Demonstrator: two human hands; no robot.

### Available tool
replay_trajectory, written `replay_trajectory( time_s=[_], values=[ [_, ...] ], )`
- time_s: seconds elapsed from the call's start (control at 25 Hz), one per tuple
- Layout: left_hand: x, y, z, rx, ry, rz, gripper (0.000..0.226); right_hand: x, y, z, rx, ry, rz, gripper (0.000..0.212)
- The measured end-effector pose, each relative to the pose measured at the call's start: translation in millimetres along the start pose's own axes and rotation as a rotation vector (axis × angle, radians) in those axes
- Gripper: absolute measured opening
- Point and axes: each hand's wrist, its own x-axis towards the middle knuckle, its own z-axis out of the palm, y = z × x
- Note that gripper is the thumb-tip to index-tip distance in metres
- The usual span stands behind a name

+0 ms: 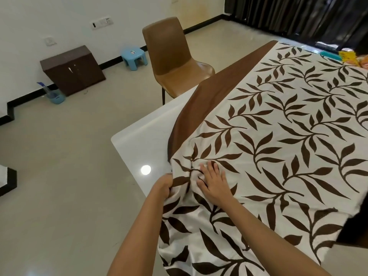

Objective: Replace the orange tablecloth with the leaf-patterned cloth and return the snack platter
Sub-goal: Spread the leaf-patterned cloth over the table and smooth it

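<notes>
Shows one leaf-patterned cloth (278, 136) covering most of one white table (143, 140), long axis running from 7 o'clock to 1 o'clock, brown border strip (219, 92) along its 10 o'clock edge. Shows two bare hands near 6 o'clock: left hand (164, 187) clenching the bunched cloth corner, right hand (212, 182) pressing flat just beside it, fingers spread. Includes one brown chair (171, 56) at 11 o'clock.

Here's the leaf-patterned cloth (278, 136), cream with dark brown leafy sprigs, lying flat and fairly smooth over most of the table (143, 136). Its plain brown border (201, 100) runs slantwise along the left side, leaving a glossy white corner of table bare. At the near corner the cloth is puckered into folds and spills over the near edge. Far right, yellow and orange snack packets (347, 55) are partly cut off.
</notes>
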Motion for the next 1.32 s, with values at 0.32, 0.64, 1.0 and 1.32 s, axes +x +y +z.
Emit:
replay_trajectory(
  time_s=[0.32, 0.64, 1.0, 1.32],
  values=[
    [19.9, -4.1, -112.7, -0.227, 1.244, 0.324, 0.041, -33.9, 45.5, 2.0, -0.202, 0.024, 0.108, 0.079],
    [56.8, -63.3, -51.9, 0.992, 0.797, 0.661, 0.079, -13.0, -16.5, 13.4, -0.078, 0.106, -0.012, 0.070],
    [78.6, -61.6, -99.0, 1.018, 0.781, 0.602, 0.060, -18.1, -26.2, 50.3, -0.170, 0.062, 0.007, 0.076],
    [106.3, -28.1, -137.7, 1.057, 0.684, 0.507, 0.056, 24.4, -79.1, 50.2, -0.135, 0.161, 0.080, 0.072]
  ],
)
